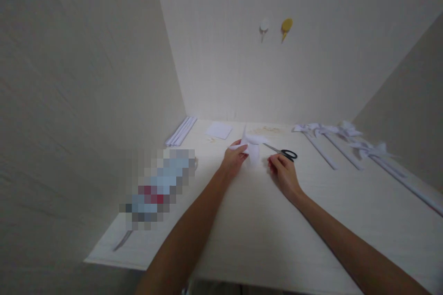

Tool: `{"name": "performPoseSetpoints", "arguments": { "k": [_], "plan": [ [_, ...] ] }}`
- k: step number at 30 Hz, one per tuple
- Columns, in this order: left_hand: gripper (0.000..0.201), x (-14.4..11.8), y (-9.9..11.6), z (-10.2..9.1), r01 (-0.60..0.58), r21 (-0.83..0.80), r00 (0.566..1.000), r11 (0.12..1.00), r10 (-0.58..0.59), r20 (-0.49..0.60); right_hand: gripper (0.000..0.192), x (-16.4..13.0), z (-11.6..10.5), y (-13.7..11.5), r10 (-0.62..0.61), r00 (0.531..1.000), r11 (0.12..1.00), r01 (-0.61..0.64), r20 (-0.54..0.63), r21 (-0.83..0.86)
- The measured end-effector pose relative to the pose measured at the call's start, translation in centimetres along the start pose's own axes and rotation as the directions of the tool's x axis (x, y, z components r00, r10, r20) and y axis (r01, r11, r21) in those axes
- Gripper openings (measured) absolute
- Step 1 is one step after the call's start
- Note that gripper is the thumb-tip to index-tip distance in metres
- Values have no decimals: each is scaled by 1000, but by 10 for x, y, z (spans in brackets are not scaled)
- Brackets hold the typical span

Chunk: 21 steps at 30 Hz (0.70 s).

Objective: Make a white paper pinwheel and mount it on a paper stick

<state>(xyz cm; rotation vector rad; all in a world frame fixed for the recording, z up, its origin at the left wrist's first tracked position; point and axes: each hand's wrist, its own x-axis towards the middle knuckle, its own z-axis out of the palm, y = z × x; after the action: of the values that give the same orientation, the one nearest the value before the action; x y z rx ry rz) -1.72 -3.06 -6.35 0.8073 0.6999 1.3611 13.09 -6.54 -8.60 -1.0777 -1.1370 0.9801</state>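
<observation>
My left hand (pixel 234 157) pinches a white paper pinwheel (pixel 254 148) by one side, with its folded blades spreading to the right above the table. A little to the right of it, my right hand (pixel 284 175) is closed, thumb and fingertips drawn together. Whatever those fingers hold, if anything, is too small to make out. Just beyond the right hand lie black-handled scissors (pixel 289 154), blades pointing left toward the pinwheel.
Several white pinwheels on paper sticks (pixel 320 150) lie at the right. Rolled paper sticks (pixel 181 132) and a paper square (pixel 218 130) sit at the back left. Small tan bits (pixel 266 129) lie near the wall. A blurred-out object (pixel 166 179) occupies the table's left side.
</observation>
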Motion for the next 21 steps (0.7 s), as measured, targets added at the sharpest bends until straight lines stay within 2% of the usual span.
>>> {"name": "performPoseSetpoints", "arguments": {
  "k": [3, 8, 12, 15, 18, 21],
  "plan": [
    [26, -2, 1, -5, 65, -152, 986, 986, -40, 164, 18, 4, -1, 1, 4, 999, 1000, -4, -54, 10],
    [26, -9, 6, -9, 180, -268, 953, 946, -101, 286, 12, 39, 9, -7, 4, 998, 999, -6, -59, -42],
    [33, -14, 10, -11, 239, -400, 933, 885, -94, 348, 12, 90, 46, -20, -113, 981, 977, 139, 155, -165],
    [37, -16, 9, -14, 296, -422, 900, 857, -102, 423, 11, 123, 88, -21, -166, 905, 929, 277, 393, -244],
    [42, -17, 7, -16, 342, -365, 856, 866, -127, 501, 7, 142, 129, -12, -219, 772, 837, 463, 596, -292],
    [49, -17, 6, -18, 393, -297, 789, 870, -152, 596, 7, 150, 164, 1, -238, 658, 773, 573, 714, -270]
  ]
}}
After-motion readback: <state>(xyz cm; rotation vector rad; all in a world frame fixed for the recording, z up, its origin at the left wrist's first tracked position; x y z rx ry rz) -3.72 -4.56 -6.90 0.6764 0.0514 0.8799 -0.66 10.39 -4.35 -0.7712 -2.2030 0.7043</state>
